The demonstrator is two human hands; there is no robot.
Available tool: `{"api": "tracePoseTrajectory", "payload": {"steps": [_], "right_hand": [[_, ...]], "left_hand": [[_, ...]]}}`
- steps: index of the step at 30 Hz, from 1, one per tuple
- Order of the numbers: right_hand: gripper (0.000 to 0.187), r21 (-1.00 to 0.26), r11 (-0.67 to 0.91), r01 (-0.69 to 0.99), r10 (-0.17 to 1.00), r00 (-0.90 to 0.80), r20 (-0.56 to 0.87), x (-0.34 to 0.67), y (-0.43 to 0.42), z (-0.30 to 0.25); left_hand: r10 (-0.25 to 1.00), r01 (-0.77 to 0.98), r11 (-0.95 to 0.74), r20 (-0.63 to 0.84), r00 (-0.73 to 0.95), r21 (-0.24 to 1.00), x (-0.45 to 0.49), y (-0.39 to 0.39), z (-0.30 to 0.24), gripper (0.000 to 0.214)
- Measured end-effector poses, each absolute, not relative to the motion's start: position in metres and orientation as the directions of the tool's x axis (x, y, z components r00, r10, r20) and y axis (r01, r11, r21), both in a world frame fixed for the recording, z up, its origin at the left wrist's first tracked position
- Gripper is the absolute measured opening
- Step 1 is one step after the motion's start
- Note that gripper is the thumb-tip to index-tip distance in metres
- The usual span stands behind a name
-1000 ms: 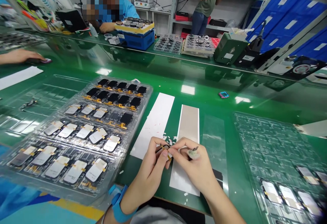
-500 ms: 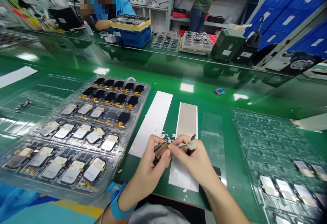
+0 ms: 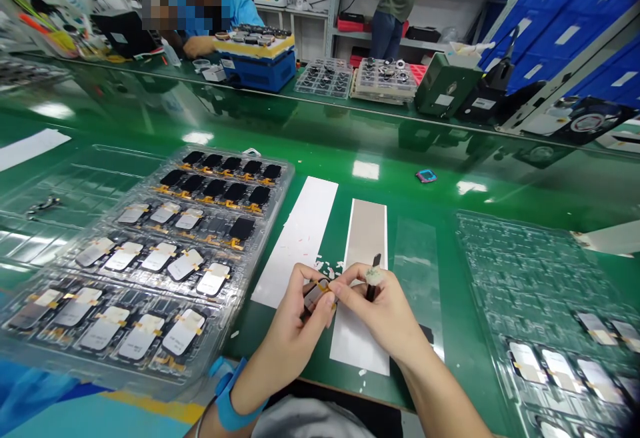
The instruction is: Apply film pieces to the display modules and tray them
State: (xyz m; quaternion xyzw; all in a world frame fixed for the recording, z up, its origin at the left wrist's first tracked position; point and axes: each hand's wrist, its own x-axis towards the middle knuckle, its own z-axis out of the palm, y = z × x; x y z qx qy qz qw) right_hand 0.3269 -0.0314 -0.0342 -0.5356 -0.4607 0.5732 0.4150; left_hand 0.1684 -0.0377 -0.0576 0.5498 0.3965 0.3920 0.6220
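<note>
Both hands grip: your left hand [image 3: 293, 338] pinches a display module [image 3: 315, 295] by its gold flex cable [image 3: 324, 285], and your right hand [image 3: 377, 318] holds a dark pick [image 3: 371, 288] just beside it. A slip could crease that flex above the silver sheet [image 3: 367, 231] ahead of your right hand.

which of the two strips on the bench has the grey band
The strip on the right, under the right hand: it has a grey-beige band down its length. The strip on the left is plain white with faint red flecks.
</note>
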Motion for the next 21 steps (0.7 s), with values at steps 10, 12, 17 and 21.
{"api": "tracePoseTrajectory", "payload": {"steps": [10, 12, 17, 21], "right_hand": [[0.032, -0.973, -0.229, 0.023, 0.970, -0.079, -0.230, 0.327, -0.031, -0.034], [0.030, -0.977, -0.209, 0.040, 0.974, -0.075, -0.212, 0.326, -0.031, -0.034], [0.018, -0.990, -0.062, 0.130, 0.994, -0.080, -0.073, 0.329, -0.037, -0.027], [0.016, -0.839, 0.361, 0.408, 0.932, -0.188, 0.309, 0.338, -0.047, -0.026]], "left_hand": [[0.916, -0.068, 0.101, -0.066, 0.396, 0.993, 0.166, -0.039, -0.063, 0.018], [0.918, -0.070, 0.102, -0.066, 0.391, 0.992, 0.166, -0.039, -0.064, 0.019], [0.928, -0.126, 0.143, -0.088, 0.362, 0.982, 0.167, -0.038, -0.058, 0.013], [0.950, -0.190, 0.155, -0.093, 0.297, 0.970, 0.169, -0.035, -0.054, 0.017]]}}
